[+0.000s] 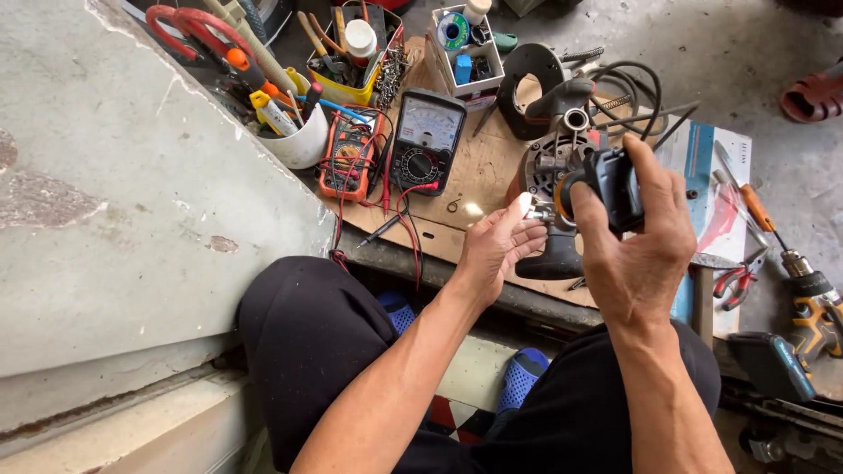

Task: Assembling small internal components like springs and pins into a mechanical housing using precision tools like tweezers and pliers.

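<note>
Black power-tool body (615,186) gripped in right hand (639,250), raised over wooden board (479,171); left hand (493,248) pinches shiny metal fitting (529,207) at its end, steadying it near multimeters (428,140).

Open: bare plywood board (479,171) between analog meter (425,140) and motor housing (562,158) | Blocked left: concrete slab (132,175) | Blocked rear: tool cup (294,132), parts boxes (densely packed) | Right: pliers (738,279), cordless drill (812,307)
</note>
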